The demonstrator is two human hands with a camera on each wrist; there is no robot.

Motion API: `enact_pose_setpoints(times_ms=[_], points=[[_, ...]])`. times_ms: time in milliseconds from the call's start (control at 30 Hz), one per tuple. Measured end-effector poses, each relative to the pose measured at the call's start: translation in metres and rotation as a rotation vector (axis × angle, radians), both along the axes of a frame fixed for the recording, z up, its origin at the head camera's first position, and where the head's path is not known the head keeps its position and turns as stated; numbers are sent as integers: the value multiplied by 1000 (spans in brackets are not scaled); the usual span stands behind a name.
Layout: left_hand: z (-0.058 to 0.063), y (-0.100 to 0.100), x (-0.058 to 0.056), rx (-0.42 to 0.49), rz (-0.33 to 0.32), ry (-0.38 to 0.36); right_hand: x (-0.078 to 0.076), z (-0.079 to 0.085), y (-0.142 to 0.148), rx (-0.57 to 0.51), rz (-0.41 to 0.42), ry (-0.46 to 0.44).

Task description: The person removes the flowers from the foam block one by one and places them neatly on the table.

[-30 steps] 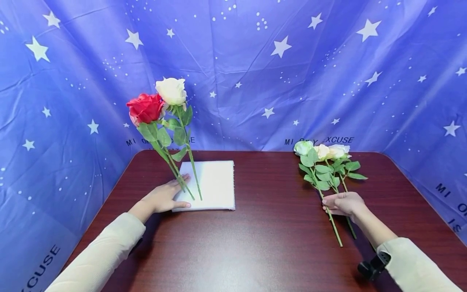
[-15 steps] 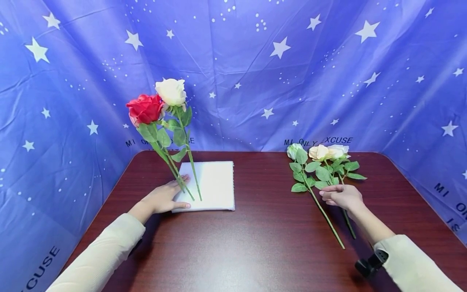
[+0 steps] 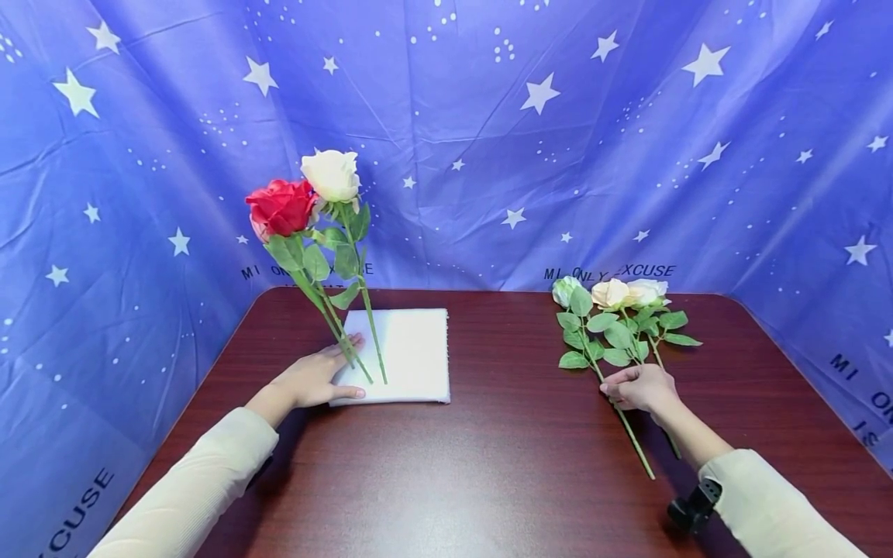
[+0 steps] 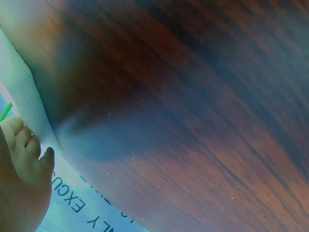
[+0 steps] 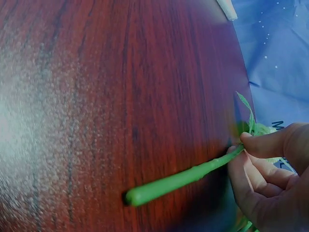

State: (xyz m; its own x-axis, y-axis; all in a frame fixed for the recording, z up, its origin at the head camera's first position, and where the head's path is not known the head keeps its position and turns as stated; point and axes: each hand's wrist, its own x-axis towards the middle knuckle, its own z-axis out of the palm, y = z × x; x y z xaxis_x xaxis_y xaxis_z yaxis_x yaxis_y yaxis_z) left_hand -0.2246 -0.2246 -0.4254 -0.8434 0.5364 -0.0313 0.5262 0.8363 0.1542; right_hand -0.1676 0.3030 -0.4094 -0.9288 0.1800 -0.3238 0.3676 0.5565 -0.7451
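My left hand (image 3: 310, 380) rests spread on the left side of a white foam block (image 3: 415, 353). In the left wrist view, its fingers lie along the foam's edge. A red rose (image 3: 282, 208) and a white rose (image 3: 331, 175) stand tilted in the foam, with a pinkish bloom partly hidden behind the red one. At the right, my right hand (image 3: 642, 389) pinches the stem of a pale green-white rose (image 3: 567, 292) lying on the table. The right wrist view shows thumb and fingertips meeting on that green stem (image 5: 178, 183), its cut end pointing away from the hand.
Beside the pinched stem lie a cream rose (image 3: 611, 294) and a white rose (image 3: 647, 292), leaves overlapping, stems partly behind my right hand. All rest on the dark red wooden table (image 3: 488, 465). A blue star-patterned cloth (image 3: 446, 101) hangs around the table's back and sides.
The pale green-white rose has shifted left, away from the other two. My right hand left its stem, then came left and down and now pinches it. The left hand stays put.
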Motion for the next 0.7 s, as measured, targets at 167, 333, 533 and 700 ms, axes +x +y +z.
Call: enact_pose_setpoints(times_ms=[167,333,533,700], points=[[-1,0,-1,4,9,-16,2,5,1,2,-22,2],[-2,0,-1,11,7,-14,2,5,4,8,-27,1],[-4,-1,-1,16,14,-22,1,2,4,-85,-28,-12],[-2,0,-2,2,7,-11,0,2,2,-131,-16,-3]])
